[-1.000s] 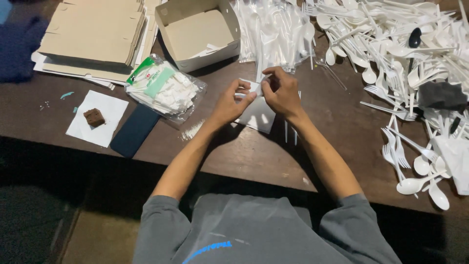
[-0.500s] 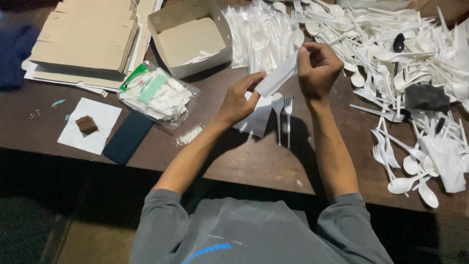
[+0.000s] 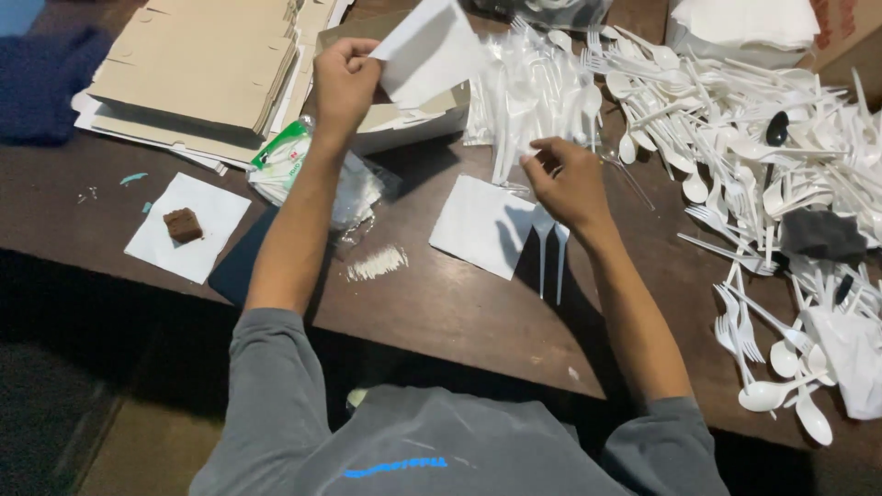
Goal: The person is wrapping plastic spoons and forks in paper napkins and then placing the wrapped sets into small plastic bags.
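Left hand (image 3: pixel 344 78) grips a white napkin (image 3: pixel 427 50) raised; right hand (image 3: pixel 565 184) pinches plastic forks (image 3: pixel 549 257). Packing step; pairing them looks next.

We saw white napkin (image 3: pixel 432 50) raised, tilted over box; second napkin (image 3: pixel 478 225) flat on table; two white forks (image 3: pixel 551 257) touching its right edge.

You wear a grey short-sleeved shirt, its sleeves ending above the elbows (the forearms are bare). A small blue curved marking sits on the front. Your left hand (image 3: pixel 344 78) and right hand (image 3: pixel 570 184) carry no gloves.
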